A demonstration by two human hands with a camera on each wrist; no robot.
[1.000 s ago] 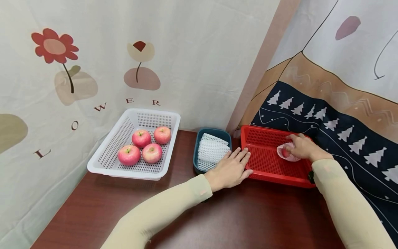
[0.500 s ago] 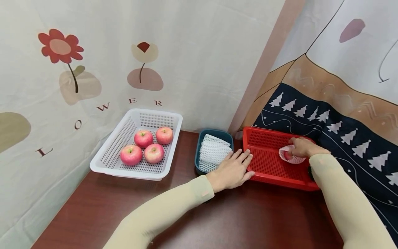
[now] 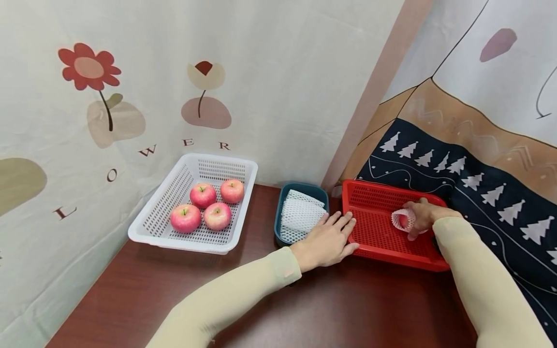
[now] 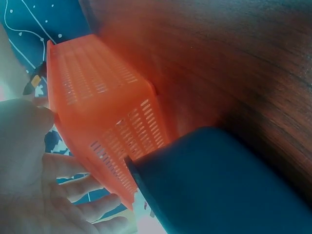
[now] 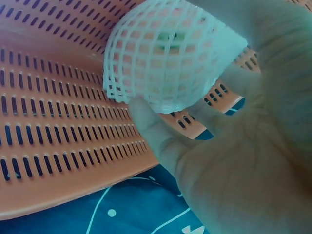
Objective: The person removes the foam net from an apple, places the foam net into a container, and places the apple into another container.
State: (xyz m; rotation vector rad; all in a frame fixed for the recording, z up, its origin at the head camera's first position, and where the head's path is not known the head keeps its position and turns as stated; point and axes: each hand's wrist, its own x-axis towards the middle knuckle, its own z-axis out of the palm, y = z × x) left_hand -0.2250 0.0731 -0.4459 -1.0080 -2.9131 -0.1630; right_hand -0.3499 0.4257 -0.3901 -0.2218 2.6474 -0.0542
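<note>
In the head view an apple in a white foam net lies in the red basket at the right. My right hand grips it from the right side. The right wrist view shows the netted apple between the thumb and fingers, with the mesh over its stem end. My left hand rests with spread, straight fingers at the red basket's left rim. Beside it stands a dark blue bin with white foam nets inside.
A white basket with several red apples stands on the left of the brown table. Printed curtains hang close behind the containers.
My right hand has shifted its hold on the netted apple, with the thumb now lower and the net's opening turned more to the left. My left hand stays at the rim.
</note>
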